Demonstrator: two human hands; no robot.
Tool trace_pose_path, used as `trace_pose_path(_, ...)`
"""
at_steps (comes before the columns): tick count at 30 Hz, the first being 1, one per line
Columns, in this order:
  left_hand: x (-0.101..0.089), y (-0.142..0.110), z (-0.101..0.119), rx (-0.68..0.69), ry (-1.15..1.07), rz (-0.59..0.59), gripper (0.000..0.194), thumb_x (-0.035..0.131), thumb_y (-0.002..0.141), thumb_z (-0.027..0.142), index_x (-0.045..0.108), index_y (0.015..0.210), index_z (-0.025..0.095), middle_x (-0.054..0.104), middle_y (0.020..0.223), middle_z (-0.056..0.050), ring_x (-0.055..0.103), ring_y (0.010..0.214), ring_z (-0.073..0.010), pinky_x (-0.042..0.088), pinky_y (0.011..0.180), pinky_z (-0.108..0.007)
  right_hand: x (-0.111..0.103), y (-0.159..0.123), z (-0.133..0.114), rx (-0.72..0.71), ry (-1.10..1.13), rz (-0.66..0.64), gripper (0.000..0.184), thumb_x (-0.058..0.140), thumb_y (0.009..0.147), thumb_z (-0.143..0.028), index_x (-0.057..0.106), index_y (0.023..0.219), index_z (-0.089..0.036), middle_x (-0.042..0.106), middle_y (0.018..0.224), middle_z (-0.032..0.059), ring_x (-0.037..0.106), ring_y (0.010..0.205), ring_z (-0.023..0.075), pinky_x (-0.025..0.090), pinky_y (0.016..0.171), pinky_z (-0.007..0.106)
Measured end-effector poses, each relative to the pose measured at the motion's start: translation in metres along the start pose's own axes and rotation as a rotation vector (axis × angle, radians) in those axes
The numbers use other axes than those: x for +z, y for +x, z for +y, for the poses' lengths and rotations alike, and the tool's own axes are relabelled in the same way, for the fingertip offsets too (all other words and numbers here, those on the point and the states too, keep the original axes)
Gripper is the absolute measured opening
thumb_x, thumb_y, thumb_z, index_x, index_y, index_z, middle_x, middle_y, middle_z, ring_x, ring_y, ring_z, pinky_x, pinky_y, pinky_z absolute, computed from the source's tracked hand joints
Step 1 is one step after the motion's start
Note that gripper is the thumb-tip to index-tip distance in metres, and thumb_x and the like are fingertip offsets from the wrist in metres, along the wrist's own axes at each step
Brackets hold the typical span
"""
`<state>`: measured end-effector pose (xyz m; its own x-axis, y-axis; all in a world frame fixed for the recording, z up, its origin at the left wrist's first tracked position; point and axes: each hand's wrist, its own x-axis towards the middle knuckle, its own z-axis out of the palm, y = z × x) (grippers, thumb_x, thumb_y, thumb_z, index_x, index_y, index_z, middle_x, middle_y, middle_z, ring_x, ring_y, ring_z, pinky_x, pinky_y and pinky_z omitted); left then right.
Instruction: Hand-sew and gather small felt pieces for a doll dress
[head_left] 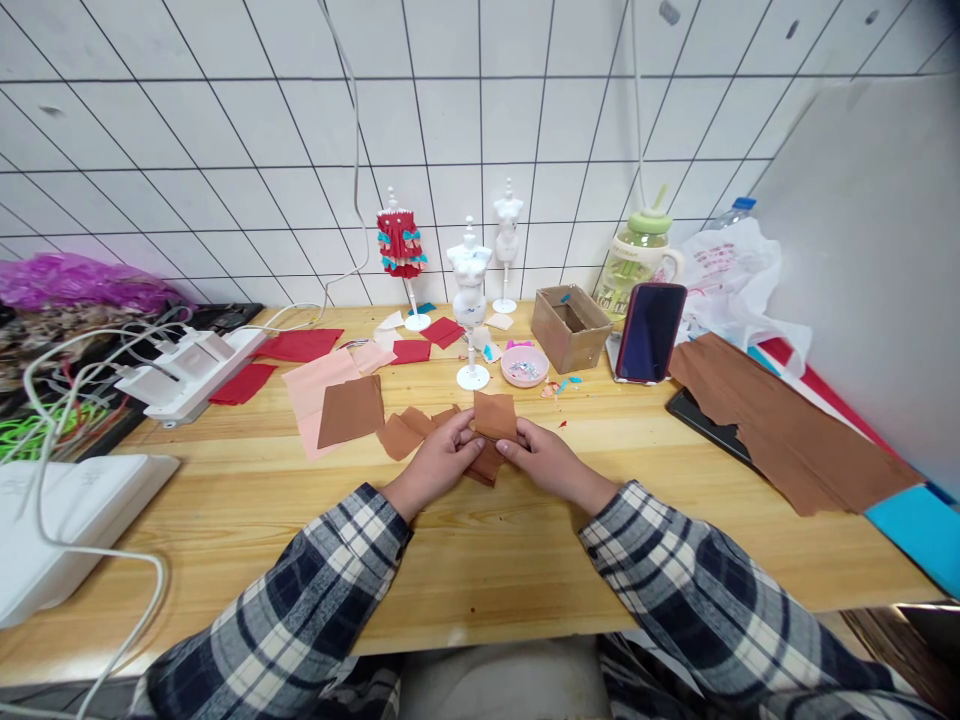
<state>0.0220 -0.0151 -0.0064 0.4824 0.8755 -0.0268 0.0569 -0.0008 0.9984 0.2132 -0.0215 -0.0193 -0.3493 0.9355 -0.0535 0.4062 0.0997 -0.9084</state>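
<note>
Between both hands is a small brown piece of paper (495, 415), pinched at its lower edge above the table. My left hand (442, 455) closes on its left side, thumb on top. On the right side my right hand (546, 458) grips it the same way. Beneath it lies a darker brown folded piece (486, 466), partly covered by the fingers. Just left of my left hand are more brown scraps (405, 430), and beyond them a larger brown sheet (352, 410) rests on pink sheets (304, 390). A bare white mini mannequin (470, 280) stands directly behind the held piece.
Behind stand a mannequin in a red ruffled dress (401, 245) and another bare mannequin (508, 235). A pink bowl (524, 367), cardboard box (571, 330), phone (652, 333) and large brown sheet (795, 430) are to the right. A power strip (199, 375) with cables is left.
</note>
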Motion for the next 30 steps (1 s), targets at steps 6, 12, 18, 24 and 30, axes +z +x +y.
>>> trace_pose_path(6, -0.0001, -0.0009, -0.0011, 0.011, 0.011, -0.025, 0.053, 0.06, 0.086, 0.036, 0.048, 0.134, 0.016, 0.07, 0.111, -0.01, 0.066, 0.095, -0.0234, 0.049, 0.08, -0.032, -0.0002, -0.0007, -0.0025, 0.014, -0.045, 0.02, 0.027, 0.055, 0.089, -0.037, 0.059, 0.109, -0.019, 0.07, 0.106, 0.0052, 0.063, 0.093, 0.0191, 0.046, 0.078, 0.03)
trace_pose_path(12, 0.0004, -0.0008, -0.0017, 0.03, 0.036, -0.036, 0.047, 0.06, 0.087, 0.036, 0.052, 0.129, 0.017, 0.07, 0.11, -0.008, 0.065, 0.098, -0.0227, 0.049, 0.086, -0.034, 0.0013, 0.0001, 0.0015, -0.014, -0.033, 0.032, 0.029, 0.057, 0.088, -0.036, 0.059, 0.112, -0.02, 0.07, 0.108, 0.005, 0.063, 0.095, 0.0193, 0.047, 0.08, 0.03)
trace_pose_path(18, 0.0008, -0.0005, -0.0024, 0.024, 0.066, -0.017, 0.046, 0.06, 0.086, 0.04, 0.054, 0.126, 0.019, 0.07, 0.108, -0.006, 0.065, 0.095, -0.0218, 0.049, 0.085, -0.033, 0.002, 0.0011, 0.0037, -0.038, -0.014, 0.026, 0.029, 0.056, 0.088, -0.036, 0.059, 0.113, -0.02, 0.07, 0.109, 0.004, 0.064, 0.096, 0.0191, 0.048, 0.082, 0.03)
trace_pose_path(24, -0.0005, -0.0005, -0.0059, 0.007, 0.104, -0.004, 0.04, 0.059, 0.086, 0.037, 0.055, 0.121, 0.018, 0.07, 0.097, -0.004, 0.064, 0.087, -0.0193, 0.049, 0.077, -0.029, 0.0017, 0.0012, 0.0018, -0.016, -0.05, 0.026, 0.025, 0.056, 0.088, -0.035, 0.061, 0.107, -0.019, 0.071, 0.103, 0.0038, 0.064, 0.091, 0.0186, 0.048, 0.079, 0.029)
trace_pose_path(30, 0.0, 0.0, -0.0055, 0.046, 0.019, -0.04, 0.038, 0.059, 0.086, 0.034, 0.054, 0.121, 0.019, 0.067, 0.103, -0.005, 0.062, 0.095, -0.0201, 0.047, 0.089, -0.034, 0.0009, 0.0001, -0.0013, -0.021, 0.001, 0.008, 0.029, 0.057, 0.087, -0.034, 0.059, 0.112, -0.019, 0.07, 0.111, 0.0053, 0.064, 0.098, 0.0194, 0.048, 0.082, 0.03)
